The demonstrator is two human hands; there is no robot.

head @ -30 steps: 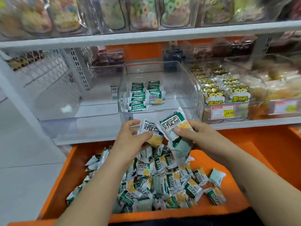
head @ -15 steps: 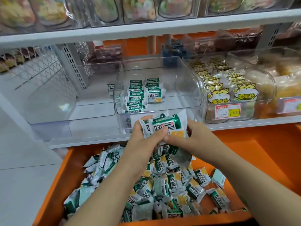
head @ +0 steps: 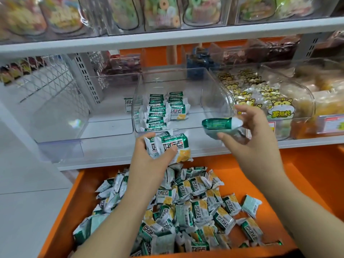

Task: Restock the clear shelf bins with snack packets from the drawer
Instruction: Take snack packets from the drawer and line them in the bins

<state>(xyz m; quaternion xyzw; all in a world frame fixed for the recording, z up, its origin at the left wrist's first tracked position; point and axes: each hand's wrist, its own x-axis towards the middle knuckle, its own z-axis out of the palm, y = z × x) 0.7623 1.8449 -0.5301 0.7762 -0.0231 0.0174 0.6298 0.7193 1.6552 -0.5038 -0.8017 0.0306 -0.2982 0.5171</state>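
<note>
Above drawer (head: 307, 175), hands now split apart, left (head: 150, 157) gripping packets (head: 171, 146) marked 好吃点, right (head: 255, 135) holding one packet (head: 219, 125) at bin (head: 214, 86) front

A left hand (head: 154, 157) grips several green-and-white snack packets (head: 172, 146) while the right hand (head: 256, 138) holds one packet (head: 221, 124) edge-on before a clear plastic shelf bin (head: 214, 94), above an orange drawer (head: 307, 183) heaped with loose packets (head: 195, 205).
</note>
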